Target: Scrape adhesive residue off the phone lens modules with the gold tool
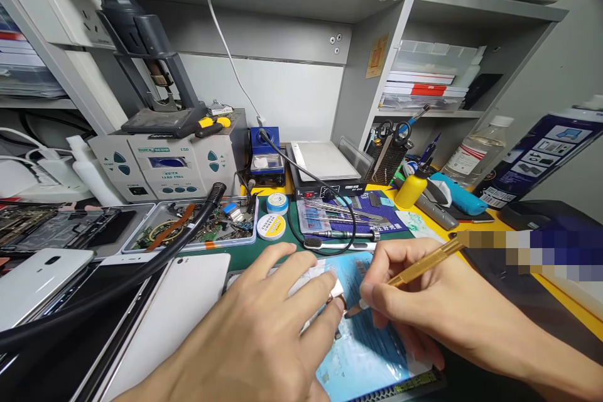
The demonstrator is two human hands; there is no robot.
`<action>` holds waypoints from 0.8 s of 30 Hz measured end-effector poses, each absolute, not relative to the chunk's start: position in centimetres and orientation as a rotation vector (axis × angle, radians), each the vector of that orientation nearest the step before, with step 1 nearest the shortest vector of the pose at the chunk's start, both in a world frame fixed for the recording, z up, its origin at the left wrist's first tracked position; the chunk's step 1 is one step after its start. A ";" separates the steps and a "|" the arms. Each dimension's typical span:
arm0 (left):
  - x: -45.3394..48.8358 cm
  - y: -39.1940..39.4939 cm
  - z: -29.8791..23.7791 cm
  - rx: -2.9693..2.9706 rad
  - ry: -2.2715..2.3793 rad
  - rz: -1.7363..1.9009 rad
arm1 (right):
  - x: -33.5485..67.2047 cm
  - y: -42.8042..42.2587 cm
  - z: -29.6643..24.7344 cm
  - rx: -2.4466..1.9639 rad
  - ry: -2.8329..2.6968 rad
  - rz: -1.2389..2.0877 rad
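Note:
My right hand (405,295) pinches a slim gold pen-shaped tool (419,264) like a pencil, its narrow tip pointing down and left. Across from it, my left hand (273,314) bends its fingers down over a small white and metal part (337,289). My left fingertips press this part against a blue work sheet (367,352) marked with pale smears. The tool's tip is close beside my left index finger; whether it touches the part is hard to see. My left thumb is hidden, and most of the part is covered by my fingers.
White phones (188,308) and a black hose (117,286) lie at left. Behind are a parts tray (252,235), a hot air station (169,166), round tins (272,226), a heating plate (325,163) and a tool pouch (367,213). Bottles (475,151) stand at right.

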State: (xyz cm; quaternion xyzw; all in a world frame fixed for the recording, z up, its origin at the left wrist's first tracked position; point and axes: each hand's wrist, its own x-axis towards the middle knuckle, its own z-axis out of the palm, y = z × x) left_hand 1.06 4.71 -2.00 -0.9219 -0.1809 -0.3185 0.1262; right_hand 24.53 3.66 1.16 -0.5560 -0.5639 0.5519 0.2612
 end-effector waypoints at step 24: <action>1.0 4.6 -2.1 -2.684 -0.522 -0.917 | 24.5 3.6 1.1 -1.523 -1.554 1.478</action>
